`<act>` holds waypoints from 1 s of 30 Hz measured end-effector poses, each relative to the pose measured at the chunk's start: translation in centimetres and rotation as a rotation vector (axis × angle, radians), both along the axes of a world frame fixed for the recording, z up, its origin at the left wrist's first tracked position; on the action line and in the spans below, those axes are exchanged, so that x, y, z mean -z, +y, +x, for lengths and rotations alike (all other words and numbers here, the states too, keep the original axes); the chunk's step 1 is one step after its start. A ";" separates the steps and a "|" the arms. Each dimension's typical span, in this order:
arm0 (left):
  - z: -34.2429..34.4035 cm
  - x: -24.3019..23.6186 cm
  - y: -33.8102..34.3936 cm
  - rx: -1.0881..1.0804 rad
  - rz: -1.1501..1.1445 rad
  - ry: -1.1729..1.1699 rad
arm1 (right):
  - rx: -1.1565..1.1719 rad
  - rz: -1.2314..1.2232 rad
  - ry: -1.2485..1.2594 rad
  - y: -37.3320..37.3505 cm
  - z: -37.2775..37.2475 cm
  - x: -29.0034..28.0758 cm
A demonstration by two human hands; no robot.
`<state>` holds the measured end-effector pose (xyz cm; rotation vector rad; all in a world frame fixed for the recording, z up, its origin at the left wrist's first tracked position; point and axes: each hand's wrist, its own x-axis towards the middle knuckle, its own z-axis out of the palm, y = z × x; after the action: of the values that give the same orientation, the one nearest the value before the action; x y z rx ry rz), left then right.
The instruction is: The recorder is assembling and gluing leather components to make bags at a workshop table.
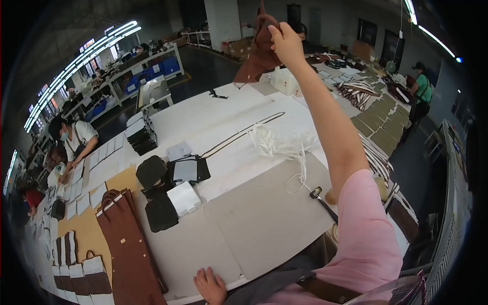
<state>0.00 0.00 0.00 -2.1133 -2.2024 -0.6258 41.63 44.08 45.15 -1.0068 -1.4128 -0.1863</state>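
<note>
Long white counter [213,122] stretches away from me through a workshop lit by tube lamps, with other people bent over benches at my far left and one in a green top standing at the far right. My right hand [285,43] is raised high at the end of my outstretched arm, its fingers pinched shut on a brown leather piece [259,51] that hangs in the air above the far end of the counter, clear of the surface. My left hand [210,285] lies at the near edge of the counter, fingers loosely curled and gripping nothing, touching only the grey board [259,218] that covers this end. A hammer [323,201] rests on that board beside my right sleeve, and a tangle of white cord [279,145] lies just beyond it. To my left sit black leather pieces [157,193] and a white block [184,198], with a brown bag [127,244] lying flat near them, its handles pointing away from me
</note>
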 end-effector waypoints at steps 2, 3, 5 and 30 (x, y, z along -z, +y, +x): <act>0.3 -1.4 2.2 0.053 0.083 -0.028 | -0.171 0.122 0.002 -5.6 -1.2 -4.2; 0.3 -2.0 -2.7 0.078 0.001 -0.038 | -0.177 0.131 -0.050 -10.9 -1.7 -3.2; -0.5 -1.3 -1.5 0.062 0.047 -0.062 | -0.017 0.076 -0.212 -18.2 -4.7 -6.8; -7.2 -9.5 4.6 -0.050 -0.067 -2.353 | -1.098 -0.525 0.189 -30.7 -2.3 7.8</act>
<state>-7.19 4.60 9.52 -0.3729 -1.8445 -4.1832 39.32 13.36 37.33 -0.4972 -1.6756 1.0972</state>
